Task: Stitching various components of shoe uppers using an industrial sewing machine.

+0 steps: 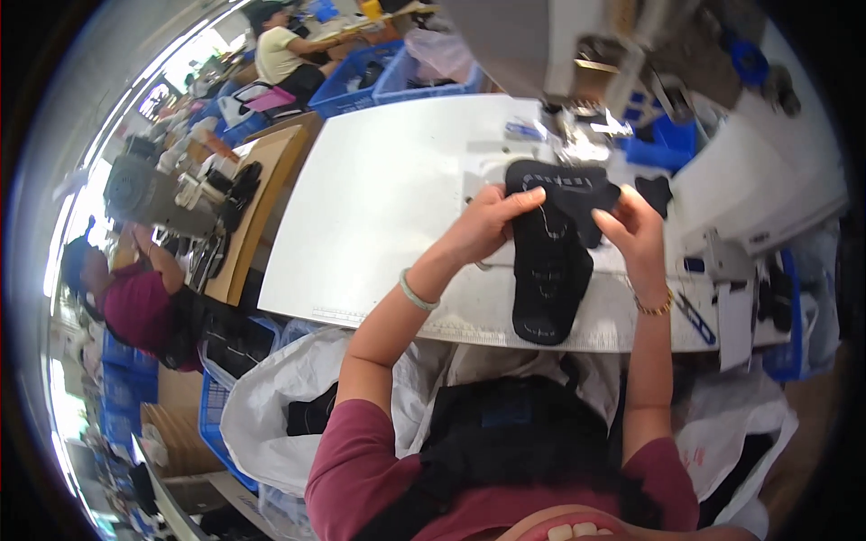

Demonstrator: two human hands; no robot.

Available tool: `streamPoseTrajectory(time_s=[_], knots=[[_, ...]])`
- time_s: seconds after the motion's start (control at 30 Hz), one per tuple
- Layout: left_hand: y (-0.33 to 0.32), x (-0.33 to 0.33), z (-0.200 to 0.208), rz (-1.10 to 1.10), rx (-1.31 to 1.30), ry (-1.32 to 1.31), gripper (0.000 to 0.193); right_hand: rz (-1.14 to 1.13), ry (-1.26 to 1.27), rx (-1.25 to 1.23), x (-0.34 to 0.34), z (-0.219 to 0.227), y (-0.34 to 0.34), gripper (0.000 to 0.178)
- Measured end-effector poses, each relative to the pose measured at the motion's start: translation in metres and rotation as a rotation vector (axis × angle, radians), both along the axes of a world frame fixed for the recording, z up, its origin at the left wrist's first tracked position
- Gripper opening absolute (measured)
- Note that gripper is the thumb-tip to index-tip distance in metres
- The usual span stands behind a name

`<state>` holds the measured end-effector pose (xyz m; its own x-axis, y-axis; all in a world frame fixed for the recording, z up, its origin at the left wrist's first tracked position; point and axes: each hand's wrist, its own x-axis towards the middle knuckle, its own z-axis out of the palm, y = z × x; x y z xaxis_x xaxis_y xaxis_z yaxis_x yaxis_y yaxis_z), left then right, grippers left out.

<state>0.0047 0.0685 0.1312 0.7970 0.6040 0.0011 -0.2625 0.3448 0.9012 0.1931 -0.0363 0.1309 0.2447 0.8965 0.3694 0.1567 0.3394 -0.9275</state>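
A long black fabric piece [546, 288] with rows of white marks hangs over the white table's front part, its lower end near the edge. My left hand [487, 224] grips its upper left side, thumb on top. A wider black flap [577, 203] spreads from its top to the right, and my right hand [636, 225] pinches that flap's corner between thumb and fingers. Both hands are just in front of a sewing machine [514, 45], whose needle area is blurred by glare. A small black piece [655, 191] lies right of my right hand.
Blue-handled snips [695, 320] lie at the right of the white table [388, 198], which has a ruler strip [595, 341] along its front edge. White sacks [257, 397] hang below. Blue crates [433, 90] stand behind. One person in maroon [140, 307] works at the left.
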Motion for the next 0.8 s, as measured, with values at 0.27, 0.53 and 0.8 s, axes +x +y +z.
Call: streamPoseTrajectory(time_s=[0.27,0.53,0.8], knots=[[-0.014,-0.003,-0.012,-0.084,-0.148,0.003,0.035,0.310,-0.106,-0.074,-0.011,0.023,-0.020,0.016],[-0.012,-0.001,-0.006,-0.072,-0.293,-0.119,0.034,-0.163,-0.239,0.064,-0.037,0.000,0.002,0.037],[-0.023,0.005,-0.020,0.109,0.246,0.024,0.031,-0.145,0.111,0.026,-0.038,-0.016,-0.005,0.026]])
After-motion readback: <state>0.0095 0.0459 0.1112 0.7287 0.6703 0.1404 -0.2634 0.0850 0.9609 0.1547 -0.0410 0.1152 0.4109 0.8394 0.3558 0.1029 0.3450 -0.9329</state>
